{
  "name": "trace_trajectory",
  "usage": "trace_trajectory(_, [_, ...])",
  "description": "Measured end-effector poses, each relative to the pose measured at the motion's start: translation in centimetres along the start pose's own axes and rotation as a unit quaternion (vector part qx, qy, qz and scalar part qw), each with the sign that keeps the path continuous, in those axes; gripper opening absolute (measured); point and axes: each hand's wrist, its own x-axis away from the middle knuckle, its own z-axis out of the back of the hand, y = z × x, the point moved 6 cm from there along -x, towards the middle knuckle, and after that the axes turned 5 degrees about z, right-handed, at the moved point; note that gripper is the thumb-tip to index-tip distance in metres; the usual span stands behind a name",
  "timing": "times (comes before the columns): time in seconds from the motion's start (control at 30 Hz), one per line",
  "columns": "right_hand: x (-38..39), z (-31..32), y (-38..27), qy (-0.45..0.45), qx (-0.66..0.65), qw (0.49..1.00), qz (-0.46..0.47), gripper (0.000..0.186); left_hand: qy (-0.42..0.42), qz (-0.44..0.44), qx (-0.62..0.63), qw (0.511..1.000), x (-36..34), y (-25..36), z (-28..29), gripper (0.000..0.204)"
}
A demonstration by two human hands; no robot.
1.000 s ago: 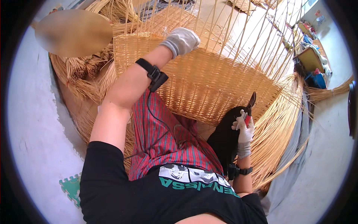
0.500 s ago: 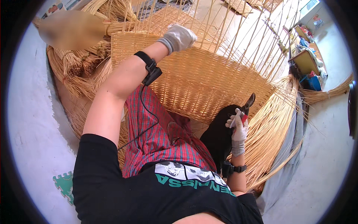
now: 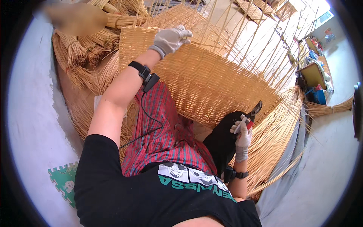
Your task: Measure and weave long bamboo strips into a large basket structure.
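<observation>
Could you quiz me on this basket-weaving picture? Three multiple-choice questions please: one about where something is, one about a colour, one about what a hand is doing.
1. Where is the left hand?
A. on the top edge of the woven basket
B. on the floor
C. on the knee

2. What colour are the gloves?
A. blue
B. light grey
C. black

3. The right hand is
A. empty
B. flat on the basket
C. closed on cutters

Answers: 1 A, the fingers rest among the upright canes; 2 B, both gloves are pale grey; 3 C, dark blades stick out above the fist.
</observation>
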Motion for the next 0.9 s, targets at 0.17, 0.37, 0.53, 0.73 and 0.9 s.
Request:
trace_trajectory(0.17, [0.0,-0.3,0.1,0.017,0.013,1.000,-0.007,0.045,-0.070,-0.019,-0.025,0.997,-1.0,0.4,0.0,0.022])
trace_trajectory(0.37, [0.0,-0.2,0.4,0.033,0.049,0.998,-0.003,0.043,-0.038,-0.026,-0.061,0.997,-1.1,0.7,-0.6,0.022])
trace_trajectory(0.53, [-0.1,-0.4,0.5,0.026,0.069,0.997,-0.004,0.046,0.062,-0.011,-0.011,0.998,0.4,2.3,-0.8,0.018])
trace_trajectory(0.73, [-0.1,-0.9,0.2,0.026,0.057,0.998,-0.005,0.047,0.087,-0.096,-0.008,0.992,2.2,6.8,-1.2,0.028])
trace_trajectory(0.9, [0.2,-1.1,0.0,0.022,0.065,0.998,-0.010,0.050,0.079,-0.044,-0.029,0.995,1.7,8.3,-2.6,0.029])
